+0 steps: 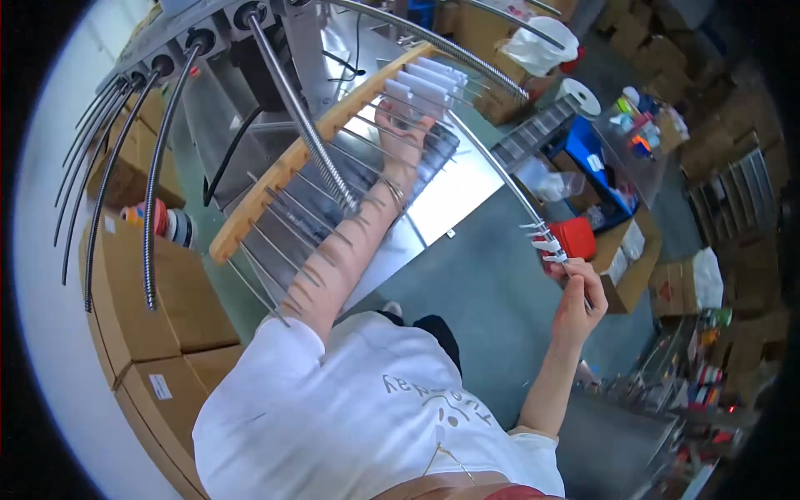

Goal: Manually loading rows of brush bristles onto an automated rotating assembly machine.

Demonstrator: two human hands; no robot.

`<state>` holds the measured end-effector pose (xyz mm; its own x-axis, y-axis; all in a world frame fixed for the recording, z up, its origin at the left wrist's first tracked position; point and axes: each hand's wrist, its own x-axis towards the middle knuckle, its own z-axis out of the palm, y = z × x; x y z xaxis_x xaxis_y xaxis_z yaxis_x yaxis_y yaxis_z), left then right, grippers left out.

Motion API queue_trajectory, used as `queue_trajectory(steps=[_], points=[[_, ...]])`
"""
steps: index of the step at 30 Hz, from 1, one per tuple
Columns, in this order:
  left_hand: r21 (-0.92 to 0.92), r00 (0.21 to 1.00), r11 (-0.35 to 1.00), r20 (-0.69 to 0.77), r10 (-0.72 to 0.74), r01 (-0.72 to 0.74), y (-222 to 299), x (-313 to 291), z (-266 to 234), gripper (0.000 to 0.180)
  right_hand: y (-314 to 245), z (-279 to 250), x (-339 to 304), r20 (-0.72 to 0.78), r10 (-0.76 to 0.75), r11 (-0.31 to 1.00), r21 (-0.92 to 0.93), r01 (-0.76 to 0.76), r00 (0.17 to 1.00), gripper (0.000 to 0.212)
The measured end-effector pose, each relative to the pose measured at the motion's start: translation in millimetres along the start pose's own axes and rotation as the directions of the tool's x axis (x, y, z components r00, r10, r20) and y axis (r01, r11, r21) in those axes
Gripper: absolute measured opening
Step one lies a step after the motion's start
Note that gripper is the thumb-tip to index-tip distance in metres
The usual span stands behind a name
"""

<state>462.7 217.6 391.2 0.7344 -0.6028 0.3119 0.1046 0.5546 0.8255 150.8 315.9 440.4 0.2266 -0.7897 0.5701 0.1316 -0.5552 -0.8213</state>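
My right hand [581, 298] pinches the lower end of a thin metal rod [492, 162]. Small white plastic pieces [547, 244] are threaded on that rod just above my fingers. The rod slants up and left towards a wooden bar [283, 162] that has a row of thin metal rods sticking out of it. At the bar's far end, white flat pieces [429, 79] hang in a row on the rods. My left hand [402, 137] reaches under the rods, its fingers and thumb closed about the nearest white pieces; its fingertips are partly hidden.
Long coiled-metal rods [304, 112] reach out from a machine [187, 33] over my left arm. Below the bar lies a shiny metal table [442, 200]. Cardboard boxes [167, 308] stack at left. At right are a blue bin [592, 162], a red container [573, 237] and an open carton [637, 267].
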Motion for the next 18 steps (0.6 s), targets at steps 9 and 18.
queue_trajectory(steps=[9, 18], points=[[0.091, 0.984, 0.995, -0.180, -0.019, 0.036, -7, 21, 2, 0.056, 27, -3, 80, 0.216, 0.004, 1.000, -0.016, 0.000, 0.976, 0.010], [0.086, 0.980, 0.996, -0.200, -0.008, 0.026, 1, 12, 3, 0.027, 45, 8, 121, 0.340, -0.019, 0.998, -0.051, 0.039, 0.940, 0.010]])
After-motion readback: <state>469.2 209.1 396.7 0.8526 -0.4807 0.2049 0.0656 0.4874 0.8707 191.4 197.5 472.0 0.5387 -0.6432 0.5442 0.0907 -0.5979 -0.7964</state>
